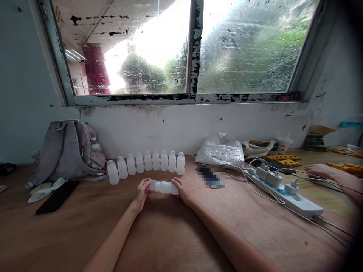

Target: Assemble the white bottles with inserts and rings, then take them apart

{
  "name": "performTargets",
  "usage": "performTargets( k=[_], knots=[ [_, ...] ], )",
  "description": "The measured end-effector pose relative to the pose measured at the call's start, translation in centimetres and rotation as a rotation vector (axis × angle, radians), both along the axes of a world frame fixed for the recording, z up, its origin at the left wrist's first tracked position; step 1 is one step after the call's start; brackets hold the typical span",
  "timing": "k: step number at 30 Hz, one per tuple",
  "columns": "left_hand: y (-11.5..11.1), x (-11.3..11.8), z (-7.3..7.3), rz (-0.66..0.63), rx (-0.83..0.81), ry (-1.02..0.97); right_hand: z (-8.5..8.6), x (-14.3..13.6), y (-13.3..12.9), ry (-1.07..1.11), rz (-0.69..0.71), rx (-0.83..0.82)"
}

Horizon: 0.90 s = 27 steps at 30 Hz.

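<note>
A frosted white baby bottle (165,187) lies sideways between my two hands, just above or on the brown table (159,234). My left hand (142,193) grips the clear cap (152,185) at its left end. Around the base, at the right end, my right hand (181,189) is closed. Beyond my hands stands a row of several similar bottles (148,161), upright and capped, curving toward the left.
At the left are a grey backpack (68,151) and a black phone (58,197). To the right lie a silver bag (219,151), a white power strip (297,202) with cables, and yellow pieces (283,159). Another person's hand (323,170) rests at the far right.
</note>
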<state>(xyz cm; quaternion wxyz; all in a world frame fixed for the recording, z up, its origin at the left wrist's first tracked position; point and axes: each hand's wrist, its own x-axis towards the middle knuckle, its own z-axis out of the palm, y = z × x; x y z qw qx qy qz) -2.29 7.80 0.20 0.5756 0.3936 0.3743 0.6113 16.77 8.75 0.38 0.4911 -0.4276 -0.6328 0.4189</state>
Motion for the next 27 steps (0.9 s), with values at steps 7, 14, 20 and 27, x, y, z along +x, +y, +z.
performTargets(
  k=[7,14,20,27],
  knots=[
    [-0.3,1.3,-0.6,0.108,-0.021,0.099,0.0,-0.4,-0.5,-0.082,-0.04,0.084],
    [-1.6,3.0,-0.8,0.383,0.04,0.216,0.0,-0.9,-1.3,-0.159,-0.111,0.329],
    [-2.6,3.7,-0.7,0.64,0.101,0.312,-0.9,-1.7,-1.3,-0.077,-0.131,0.284],
    [-3.0,3.9,-0.6,0.76,0.08,0.268,-0.4,-2.6,-2.5,-0.116,-0.069,0.327]
  ],
)
